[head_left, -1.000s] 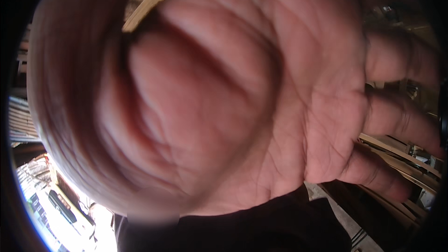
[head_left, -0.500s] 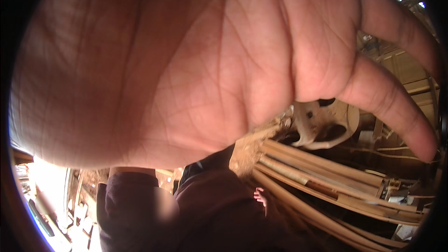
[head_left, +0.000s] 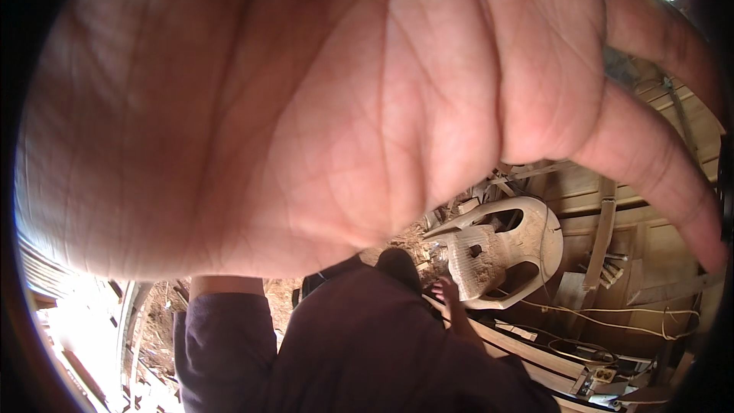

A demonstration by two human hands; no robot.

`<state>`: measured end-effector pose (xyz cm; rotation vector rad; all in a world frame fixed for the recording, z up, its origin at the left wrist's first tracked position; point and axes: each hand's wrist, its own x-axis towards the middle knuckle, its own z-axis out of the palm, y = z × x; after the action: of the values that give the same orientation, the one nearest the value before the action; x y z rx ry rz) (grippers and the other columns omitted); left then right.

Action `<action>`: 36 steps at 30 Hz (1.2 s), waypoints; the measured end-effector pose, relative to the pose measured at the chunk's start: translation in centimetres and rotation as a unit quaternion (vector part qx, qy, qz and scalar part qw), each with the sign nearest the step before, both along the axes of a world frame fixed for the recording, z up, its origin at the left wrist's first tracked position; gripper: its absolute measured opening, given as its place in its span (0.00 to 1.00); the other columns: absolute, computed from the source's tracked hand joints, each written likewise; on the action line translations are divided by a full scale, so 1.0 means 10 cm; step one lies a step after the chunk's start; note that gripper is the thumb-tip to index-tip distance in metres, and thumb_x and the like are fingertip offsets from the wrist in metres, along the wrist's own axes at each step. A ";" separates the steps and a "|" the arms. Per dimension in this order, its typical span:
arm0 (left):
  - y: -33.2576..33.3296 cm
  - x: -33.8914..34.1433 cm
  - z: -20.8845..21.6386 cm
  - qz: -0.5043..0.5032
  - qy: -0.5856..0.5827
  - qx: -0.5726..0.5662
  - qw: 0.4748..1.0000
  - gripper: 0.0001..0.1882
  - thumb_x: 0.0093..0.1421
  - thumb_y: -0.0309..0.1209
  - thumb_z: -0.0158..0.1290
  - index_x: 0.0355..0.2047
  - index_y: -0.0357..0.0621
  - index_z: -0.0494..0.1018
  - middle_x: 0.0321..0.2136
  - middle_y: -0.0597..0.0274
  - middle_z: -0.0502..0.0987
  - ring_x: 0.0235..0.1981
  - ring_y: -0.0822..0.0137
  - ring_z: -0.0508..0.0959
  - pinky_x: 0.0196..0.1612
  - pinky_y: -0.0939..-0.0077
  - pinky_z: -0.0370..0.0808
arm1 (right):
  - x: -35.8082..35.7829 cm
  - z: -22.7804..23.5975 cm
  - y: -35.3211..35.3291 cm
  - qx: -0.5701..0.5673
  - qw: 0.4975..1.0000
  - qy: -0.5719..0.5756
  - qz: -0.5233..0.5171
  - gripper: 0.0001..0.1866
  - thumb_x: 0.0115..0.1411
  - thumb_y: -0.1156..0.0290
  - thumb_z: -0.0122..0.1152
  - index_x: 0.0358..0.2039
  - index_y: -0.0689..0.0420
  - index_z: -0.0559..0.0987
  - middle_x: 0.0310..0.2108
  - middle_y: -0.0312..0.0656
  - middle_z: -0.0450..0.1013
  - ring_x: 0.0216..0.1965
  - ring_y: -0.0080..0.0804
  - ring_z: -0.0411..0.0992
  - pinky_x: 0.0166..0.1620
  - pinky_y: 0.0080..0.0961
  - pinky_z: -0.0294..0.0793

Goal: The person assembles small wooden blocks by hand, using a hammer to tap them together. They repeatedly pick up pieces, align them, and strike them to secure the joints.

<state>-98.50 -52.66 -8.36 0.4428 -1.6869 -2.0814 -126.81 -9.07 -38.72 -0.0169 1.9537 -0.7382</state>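
Observation:
My left hand (head_left: 329, 122) fills the upper part of the head view, palm toward the camera, very close. Its visible fingers stretch to the right and stand apart, with nothing in them; the thumb is not seen. Below it, my left sleeve is dark. Small beside my dark clothing, my right hand (head_left: 446, 291) hangs low with its fingers partly spread and no object visible in it. Nearest to it in the picture is a cream plastic armchair (head_left: 552, 248), its seat dusted with what looks like sawdust.
Long wooden planks (head_left: 535, 359) lie at the lower right. A pale yellow cable (head_left: 612, 313) runs over panelled wood (head_left: 650, 237) on the right. Wood shavings (head_left: 164, 321) cover ground at the left, near a very bright patch (head_left: 84, 329).
The view has shifted, so more of the armchair shows and the planks sit lower. My right hand appears higher and further right. My left hand still covers the upper view.

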 end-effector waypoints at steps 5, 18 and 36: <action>-0.95 0.10 -0.25 0.089 -0.028 -0.056 0.994 0.45 0.75 0.64 0.28 0.78 0.43 0.45 0.74 0.36 0.52 0.72 0.29 0.58 0.67 0.23 0.64 | -0.35 0.37 -1.27 0.043 0.990 0.040 0.128 0.22 0.75 0.54 0.55 0.62 0.52 0.78 0.49 0.41 0.82 0.42 0.33 0.83 0.47 0.37 0.81; -0.76 4.29 0.22 0.736 -0.241 -0.056 0.630 0.44 0.76 0.63 0.28 0.78 0.43 0.47 0.73 0.37 0.55 0.71 0.29 0.60 0.66 0.23 0.66 | -0.12 -0.31 -5.77 0.046 0.871 0.027 0.489 0.22 0.74 0.56 0.57 0.62 0.56 0.78 0.47 0.41 0.82 0.40 0.32 0.81 0.45 0.33 0.80; -3.80 4.36 2.77 0.741 -0.017 -0.161 0.652 0.42 0.76 0.63 0.28 0.77 0.42 0.49 0.72 0.37 0.58 0.70 0.29 0.62 0.64 0.24 0.68 | 1.82 -0.12 -10.74 -0.099 0.677 -0.010 0.729 0.14 0.69 0.71 0.59 0.51 0.60 0.84 0.34 0.37 0.81 0.39 0.28 0.80 0.45 0.28 0.80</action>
<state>-54.90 -90.61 19.32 1.1822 -0.8922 -0.5147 -108.65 -116.46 -39.95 -1.5051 1.1897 0.1856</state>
